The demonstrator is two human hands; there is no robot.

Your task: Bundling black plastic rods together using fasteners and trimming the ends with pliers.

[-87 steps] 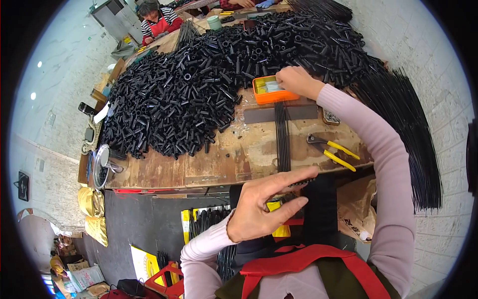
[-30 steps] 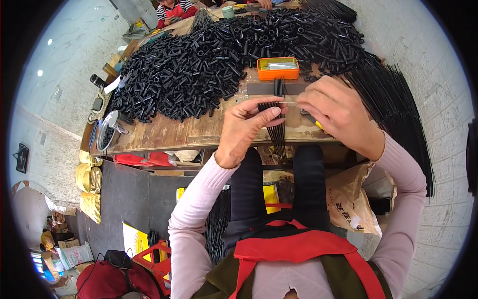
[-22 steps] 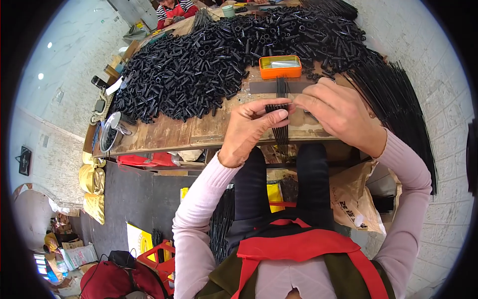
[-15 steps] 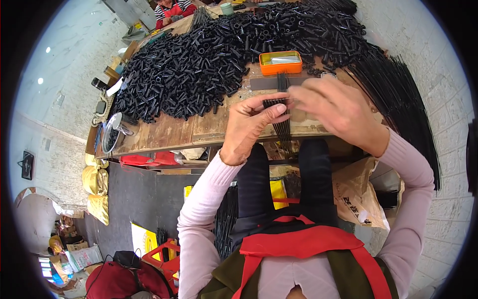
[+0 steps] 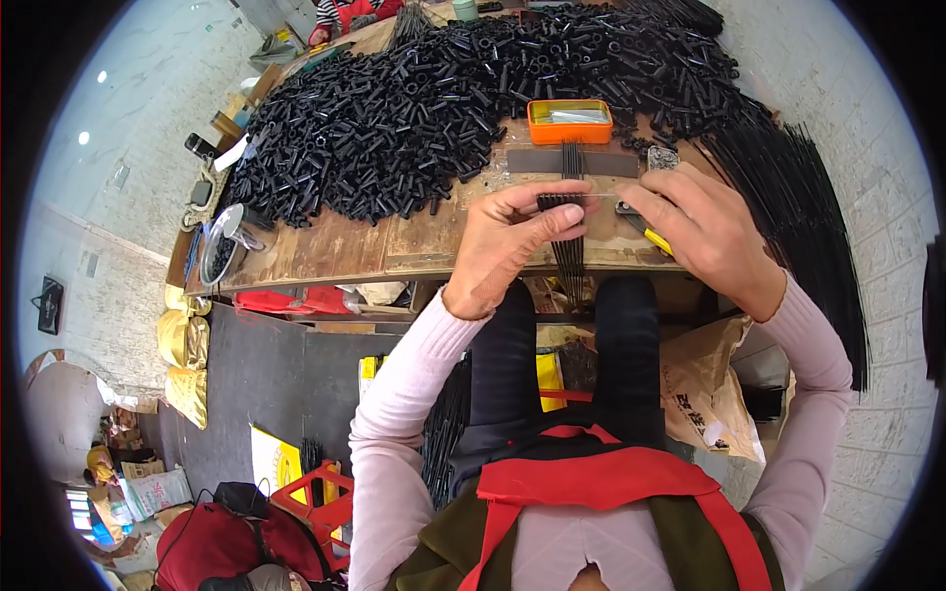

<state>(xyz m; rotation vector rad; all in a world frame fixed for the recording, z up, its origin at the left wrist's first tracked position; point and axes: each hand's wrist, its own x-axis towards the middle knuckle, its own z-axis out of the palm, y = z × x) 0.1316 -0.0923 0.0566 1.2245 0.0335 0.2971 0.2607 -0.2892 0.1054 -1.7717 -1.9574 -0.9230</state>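
Observation:
My left hand (image 5: pixel 517 236) is closed over a small row of thin black rods (image 5: pixel 570 258), pinching them between thumb and fingers above the table's front edge. The rods stick out above and below the grip. Just to the right, my right hand (image 5: pixel 705 227) has thumb and index finger pressed together on a thin pale wire (image 5: pixel 603 195) that reaches across to the rods. Pliers with a yellow handle (image 5: pixel 657 240) lie on the table under my right hand, partly hidden by it.
A heap of short black tubes (image 5: pixel 365 138) covers the back of the wooden table (image 5: pixel 394 241). An orange box (image 5: pixel 570 134) holds thin silvery pieces, near a flat grey strip (image 5: pixel 527 161). Long black rods (image 5: pixel 808 227) lie at the right. Another person's hand (image 5: pixel 363 20) shows at the far end.
My right hand has drawn away to the right from the left hand, with the wire now stretched between them. The pliers have come into sight. My left hand keeps its grip on the rods.

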